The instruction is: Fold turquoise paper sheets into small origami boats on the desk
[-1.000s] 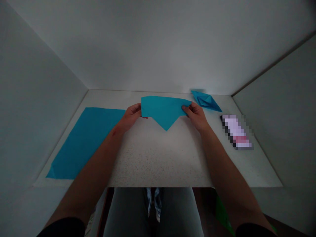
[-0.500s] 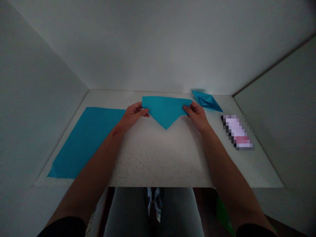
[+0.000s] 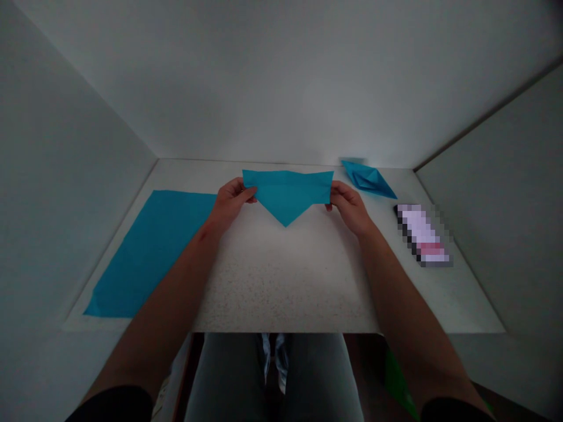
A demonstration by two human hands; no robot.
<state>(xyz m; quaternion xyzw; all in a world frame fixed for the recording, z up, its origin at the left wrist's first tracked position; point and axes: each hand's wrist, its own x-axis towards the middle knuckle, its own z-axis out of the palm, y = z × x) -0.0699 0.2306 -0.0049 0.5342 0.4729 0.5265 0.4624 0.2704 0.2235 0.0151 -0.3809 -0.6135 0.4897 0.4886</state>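
Observation:
A folded blue sheet of paper [image 3: 285,196] is held up over the middle of the table, with a straight band along the top and a point hanging down toward me. My left hand [image 3: 229,202] pinches its left end, thumb on the near face and fingers behind. At the right end, my right hand [image 3: 349,205] is closed at the paper's edge, its fingertips partly hidden behind the sheet. The top edge of the paper bends slightly near the middle.
A larger flat blue sheet [image 3: 149,252] lies at the left, partly under my left forearm. A folded blue paper boat [image 3: 369,179] sits at the back right by the wall. Nearer on the right lies a phone [image 3: 423,235], its screen blurred. Walls enclose the white table [image 3: 285,293].
The folded paper has shifted a little to the left along with my left hand. My right thumb has come off the paper's near face and is now at its right edge.

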